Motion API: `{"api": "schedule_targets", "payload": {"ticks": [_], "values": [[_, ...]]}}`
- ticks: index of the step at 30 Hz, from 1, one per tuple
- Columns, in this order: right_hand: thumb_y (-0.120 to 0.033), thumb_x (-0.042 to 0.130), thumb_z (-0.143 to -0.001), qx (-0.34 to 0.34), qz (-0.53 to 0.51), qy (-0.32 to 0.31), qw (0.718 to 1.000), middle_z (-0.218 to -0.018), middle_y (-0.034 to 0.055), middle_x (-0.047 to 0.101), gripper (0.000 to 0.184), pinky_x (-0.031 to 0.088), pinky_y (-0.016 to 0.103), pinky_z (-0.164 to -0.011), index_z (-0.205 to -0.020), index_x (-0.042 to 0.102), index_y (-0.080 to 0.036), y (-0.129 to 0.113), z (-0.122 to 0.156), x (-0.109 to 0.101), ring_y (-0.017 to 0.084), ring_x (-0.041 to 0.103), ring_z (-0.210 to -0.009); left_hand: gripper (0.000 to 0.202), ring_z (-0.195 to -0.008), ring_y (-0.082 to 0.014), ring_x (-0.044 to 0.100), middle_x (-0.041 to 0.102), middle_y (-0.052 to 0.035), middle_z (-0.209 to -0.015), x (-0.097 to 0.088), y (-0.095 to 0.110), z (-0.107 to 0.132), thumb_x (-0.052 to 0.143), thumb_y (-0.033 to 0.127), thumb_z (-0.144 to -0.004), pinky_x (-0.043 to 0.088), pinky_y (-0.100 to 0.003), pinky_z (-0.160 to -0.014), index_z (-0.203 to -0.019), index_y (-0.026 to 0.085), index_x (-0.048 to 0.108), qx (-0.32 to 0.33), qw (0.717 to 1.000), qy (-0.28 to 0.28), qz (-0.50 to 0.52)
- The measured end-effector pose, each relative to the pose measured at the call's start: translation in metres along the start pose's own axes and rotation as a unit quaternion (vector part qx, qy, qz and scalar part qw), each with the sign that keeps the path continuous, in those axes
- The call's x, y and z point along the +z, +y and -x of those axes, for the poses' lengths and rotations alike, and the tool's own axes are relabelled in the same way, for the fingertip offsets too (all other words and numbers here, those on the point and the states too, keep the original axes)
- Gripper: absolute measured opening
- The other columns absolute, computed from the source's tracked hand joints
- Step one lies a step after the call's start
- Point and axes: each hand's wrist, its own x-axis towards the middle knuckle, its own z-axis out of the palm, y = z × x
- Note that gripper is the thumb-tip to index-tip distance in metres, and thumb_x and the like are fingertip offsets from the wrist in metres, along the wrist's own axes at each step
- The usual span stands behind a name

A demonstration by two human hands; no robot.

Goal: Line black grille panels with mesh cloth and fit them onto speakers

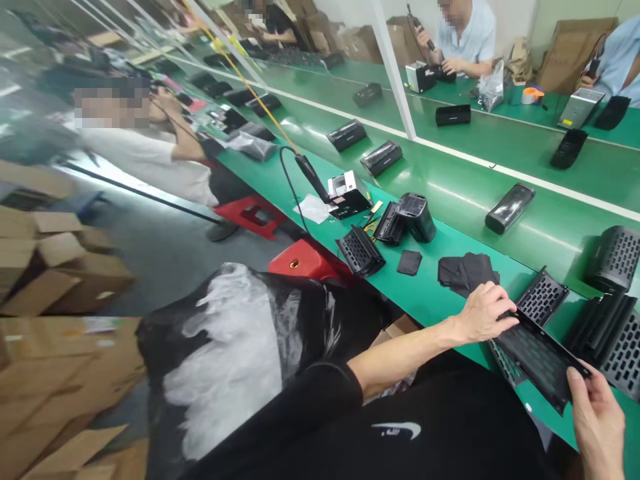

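A curved black grille (543,363), lined with a dark mesh sheet, lies tilted between my hands at the near edge of the green bench. My right hand (597,403) grips its right end, thumb on top and fingers behind. At the left end, my left hand (485,313) has its fingers bent over the corner, pinching the edge; its fingertips are partly hidden. Just beyond sits another slotted grille (543,297). A pile of black cloth sheets (467,272) lies beside my left hand, with a smaller stack of dark squares (410,263) farther left.
Stacked grilles (607,333) stand at right. Leftward are a grille (361,251), a black housing (417,217), a boxy device (349,193) and a hanging electric screwdriver (313,177). Black casings (510,208) lie along the green belt. A red stool (307,260) and co-workers are nearby.
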Motion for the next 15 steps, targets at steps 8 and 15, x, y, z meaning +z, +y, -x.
{"api": "schedule_targets", "payload": {"ticks": [8,15], "values": [[-0.082,0.07,-0.077,-0.018,-0.043,-0.031,0.998,-0.099,0.0067,0.075,0.07,0.053,0.039,-0.09,-0.111,0.069,-0.022,0.009,-0.012,0.013,0.031,0.068,-0.1,0.006,-0.096,-0.0202,0.06,0.071,-0.0053,-0.101,0.005,0.008,-0.001,0.067,0.027,-0.092,0.046,-0.033,-0.09,-0.09,0.022,0.068,-0.057,0.998,-0.017,0.013],[-0.08,0.071,-0.078,0.027,-0.086,-0.062,0.994,-0.097,0.0036,0.076,0.066,0.052,0.034,-0.088,-0.109,0.072,-0.022,0.027,-0.015,0.011,0.028,0.068,-0.098,0.031,-0.07,-0.0092,0.055,0.065,0.0076,-0.081,-0.024,-0.008,0.002,0.078,0.024,-0.075,0.042,-0.024,-0.069,-0.098,0.023,0.058,-0.2,0.959,-0.032,0.198]]}}
